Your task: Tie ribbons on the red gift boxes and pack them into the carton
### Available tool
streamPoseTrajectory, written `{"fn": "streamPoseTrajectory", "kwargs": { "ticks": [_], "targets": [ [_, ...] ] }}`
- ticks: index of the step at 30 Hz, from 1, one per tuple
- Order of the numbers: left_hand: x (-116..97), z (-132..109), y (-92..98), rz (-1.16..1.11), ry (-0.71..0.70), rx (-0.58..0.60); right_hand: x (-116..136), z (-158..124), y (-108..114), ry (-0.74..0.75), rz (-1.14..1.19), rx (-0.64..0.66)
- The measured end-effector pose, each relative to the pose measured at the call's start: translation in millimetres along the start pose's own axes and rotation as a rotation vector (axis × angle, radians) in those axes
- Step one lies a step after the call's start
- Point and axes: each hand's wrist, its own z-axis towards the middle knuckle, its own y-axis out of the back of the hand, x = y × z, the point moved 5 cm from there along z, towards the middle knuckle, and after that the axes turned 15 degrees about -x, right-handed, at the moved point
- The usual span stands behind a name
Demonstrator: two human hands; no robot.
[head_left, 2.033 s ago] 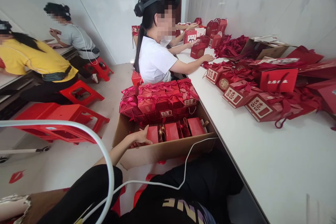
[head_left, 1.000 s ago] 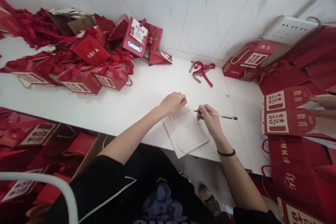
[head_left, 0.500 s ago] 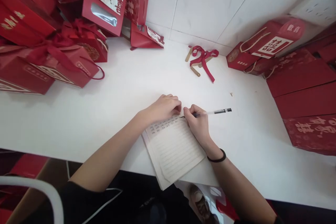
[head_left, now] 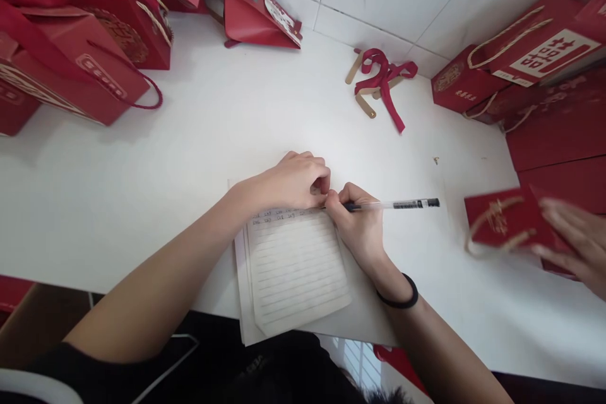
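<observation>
A lined notebook (head_left: 298, 271) lies open on the white table (head_left: 189, 139), with rows of handwriting near its top. My right hand (head_left: 357, 221) is closed around a black-capped clear pen (head_left: 398, 204), its tip near the written lines and hidden by the fingers. A black band circles my right wrist. My left hand (head_left: 303, 180) rests across the top of the notebook with its fingers curled inward, close to the pen tip. Whether anything is between those fingers is hidden.
Another person's hand (head_left: 577, 240) touches a small red box (head_left: 502, 221) at the right. Red gift boxes (head_left: 95, 69) stand at the left and more (head_left: 534, 50) at the right. Red ribbon (head_left: 379, 76) with gold strips lies near the tiled wall.
Another person's hand and a small red box have come into view at the right. The view has shifted, and the notebook appears turned more upright. My right hand still holds the pen.
</observation>
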Motion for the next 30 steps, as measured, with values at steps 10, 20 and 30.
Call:
{"fn": "streamPoseTrajectory", "kwargs": {
  "ticks": [10,20,30],
  "targets": [
    [-0.4,0.7,-1.4,0.026,0.022,0.003,1.6,-1.3,-1.4,0.010,-0.016,0.024],
    [-2.3,-0.1,-0.2,0.024,0.023,0.013,2.7,-2.1,0.2,0.028,-0.015,-0.014],
    [-3.4,-0.5,0.2,0.029,0.037,0.022,3.6,-0.1,5.3,0.005,-0.006,-0.089]
  ]
}}
